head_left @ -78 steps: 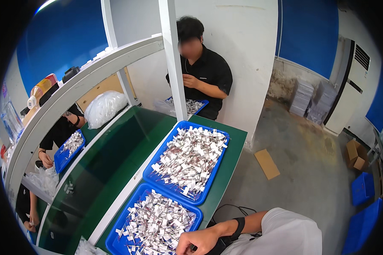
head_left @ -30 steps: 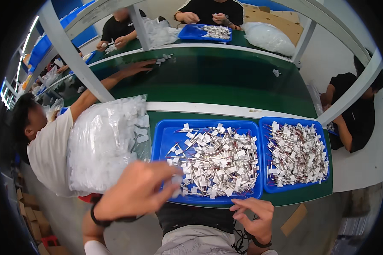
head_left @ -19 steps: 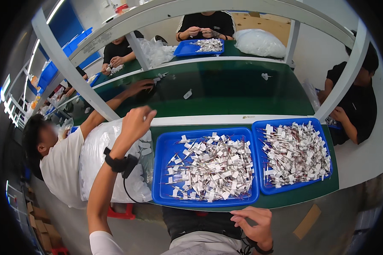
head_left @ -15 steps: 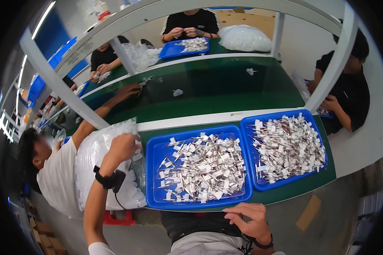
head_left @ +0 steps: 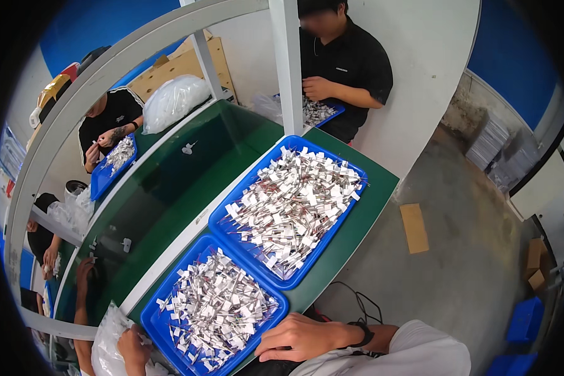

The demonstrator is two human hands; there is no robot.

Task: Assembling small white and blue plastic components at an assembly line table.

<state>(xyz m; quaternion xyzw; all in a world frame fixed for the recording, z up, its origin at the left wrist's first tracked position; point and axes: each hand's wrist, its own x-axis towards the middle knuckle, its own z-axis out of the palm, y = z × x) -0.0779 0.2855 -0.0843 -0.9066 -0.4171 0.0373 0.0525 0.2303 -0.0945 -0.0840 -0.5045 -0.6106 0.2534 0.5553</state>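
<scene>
Two blue trays lie side by side at the edge of a green table. The nearer tray (head_left: 149,311) and the farther tray (head_left: 216,224) are heaped with small white tabbed pieces on thin metallic and reddish stems. Low in the picture, my left hand (head_left: 133,351) is curled beside the nearer tray, over a clear plastic bag (head_left: 106,343) of white pieces. Its fingers are closed, with a bit of white by them; what they grip is unclear. My right hand (head_left: 301,337), a dark band at its wrist, hovers by the nearer tray's right corner, fingers loosely extended and holding nothing visible.
White frame posts (head_left: 286,69) rise beyond the trays. A dark green strip (head_left: 169,169) carries a few white pieces. Co-workers handle similar pieces at the far side, and another person's arm (head_left: 83,301) reaches over the strip. A cardboard piece (head_left: 414,228) lies on the floor at right.
The view has swung right, so the trays now appear turned and lower left. My left hand stays by the bag. My right hand is nearer the tray corner, its forearm now coming from the right.
</scene>
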